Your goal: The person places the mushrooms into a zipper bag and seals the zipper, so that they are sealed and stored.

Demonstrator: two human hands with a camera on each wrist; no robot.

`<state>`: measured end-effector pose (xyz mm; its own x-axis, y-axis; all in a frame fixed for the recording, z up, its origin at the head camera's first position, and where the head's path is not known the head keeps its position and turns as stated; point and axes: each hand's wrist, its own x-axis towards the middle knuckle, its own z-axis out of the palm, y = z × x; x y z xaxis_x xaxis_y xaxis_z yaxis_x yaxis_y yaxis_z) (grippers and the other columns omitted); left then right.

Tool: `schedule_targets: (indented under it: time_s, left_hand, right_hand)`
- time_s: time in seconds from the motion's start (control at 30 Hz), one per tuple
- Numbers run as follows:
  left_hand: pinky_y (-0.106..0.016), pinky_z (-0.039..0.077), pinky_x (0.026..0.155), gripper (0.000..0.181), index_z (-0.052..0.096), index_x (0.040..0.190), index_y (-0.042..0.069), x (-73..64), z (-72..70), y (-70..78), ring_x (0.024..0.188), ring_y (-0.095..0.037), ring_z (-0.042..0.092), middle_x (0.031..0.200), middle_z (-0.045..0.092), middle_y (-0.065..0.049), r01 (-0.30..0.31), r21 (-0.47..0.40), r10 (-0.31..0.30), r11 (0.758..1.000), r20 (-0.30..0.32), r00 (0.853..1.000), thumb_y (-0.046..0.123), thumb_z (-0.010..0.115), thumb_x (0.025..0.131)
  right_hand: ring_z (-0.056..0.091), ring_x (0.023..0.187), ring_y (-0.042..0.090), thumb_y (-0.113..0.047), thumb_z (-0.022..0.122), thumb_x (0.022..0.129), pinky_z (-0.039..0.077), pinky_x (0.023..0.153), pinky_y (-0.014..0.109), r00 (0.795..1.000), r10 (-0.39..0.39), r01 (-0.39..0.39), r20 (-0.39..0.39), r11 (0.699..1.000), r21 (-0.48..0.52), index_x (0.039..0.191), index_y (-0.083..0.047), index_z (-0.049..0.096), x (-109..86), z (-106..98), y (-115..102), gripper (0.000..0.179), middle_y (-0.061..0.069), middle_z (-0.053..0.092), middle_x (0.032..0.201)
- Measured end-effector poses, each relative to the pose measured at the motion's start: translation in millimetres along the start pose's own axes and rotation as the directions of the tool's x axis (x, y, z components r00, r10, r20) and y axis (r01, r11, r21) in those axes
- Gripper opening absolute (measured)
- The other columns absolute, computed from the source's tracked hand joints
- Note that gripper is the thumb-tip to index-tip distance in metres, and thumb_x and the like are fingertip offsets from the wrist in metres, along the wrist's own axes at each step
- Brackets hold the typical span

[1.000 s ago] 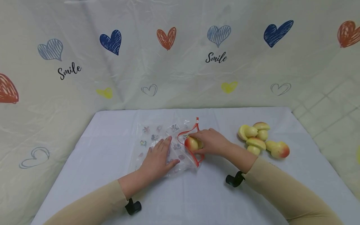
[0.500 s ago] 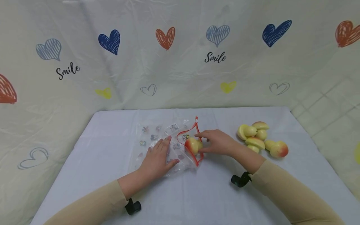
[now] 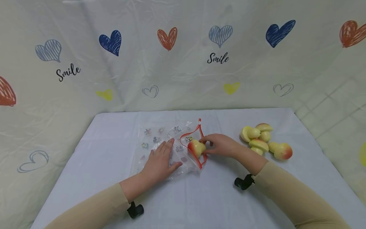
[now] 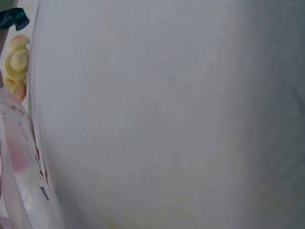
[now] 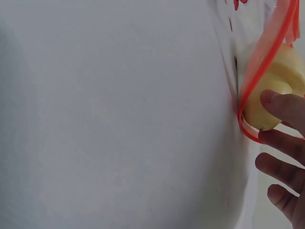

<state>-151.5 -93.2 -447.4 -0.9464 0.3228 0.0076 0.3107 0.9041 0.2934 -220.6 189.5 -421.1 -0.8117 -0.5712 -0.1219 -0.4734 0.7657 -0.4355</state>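
A clear zip bag (image 3: 148, 144) with printed figures and a red zip edge lies flat on the table, its mouth gaping to the right. My left hand (image 3: 161, 162) rests on it with fingers spread. A yellow toy mushroom (image 3: 195, 147) with a red-flushed cap sits in the mouth, cap inward. Thumb and forefinger of my right hand (image 3: 221, 145) pinch its stem end. In the right wrist view, the thumb lies on the mushroom (image 5: 259, 109) beside the red zip edge (image 5: 264, 59), and the other fingers are spread apart.
Several similar toy mushrooms (image 3: 258, 144) lie in a loose cluster at the right of the white-covered table (image 3: 114, 133); one mushroom (image 3: 283, 151) is at its near right. A curtain (image 3: 186, 73) printed with hearts hangs behind the table.
My right hand loosened and drew slightly right off the mushroom, then its thumb and forefinger came back onto the stem end. The left hand and the bag have stayed put.
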Motion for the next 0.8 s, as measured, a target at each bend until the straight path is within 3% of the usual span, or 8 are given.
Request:
schedule_targets:
  time_s: [0.33,0.8]
  left_hand:
    - [-0.066,0.027,0.109,0.098,0.014,0.16,0.02,0.1,-1.1,0.0,0.148,-0.028,0.026,0.159,0.033,-0.007,-0.004,-0.004,0.004,1.0,-0.007,1.0,0.063,0.063,0.087]
    - [-0.068,0.027,0.108,0.098,0.014,0.16,0.019,0.3,-2.1,1.1,0.147,-0.029,0.026,0.159,0.033,-0.007,-0.03,0.001,0.03,1.0,-0.037,0.999,0.064,0.062,0.087]
  right_hand:
    - [0.056,0.09,0.014,-0.031,0.08,0.084,0.05,0.078,0.03,1.0,-0.015,0.015,-0.001,0.999,0.031,0.124,-0.018,0.068,5.8,3,-2,0.044,-0.009,0.064,0.1]
    - [0.057,0.079,0.013,-0.031,0.078,0.086,0.049,0.071,0.027,1.0,-0.023,0.023,-0.002,0.999,-0.024,0.123,-0.019,0.066,18.9,7,-14,0.041,-0.009,0.064,0.091]
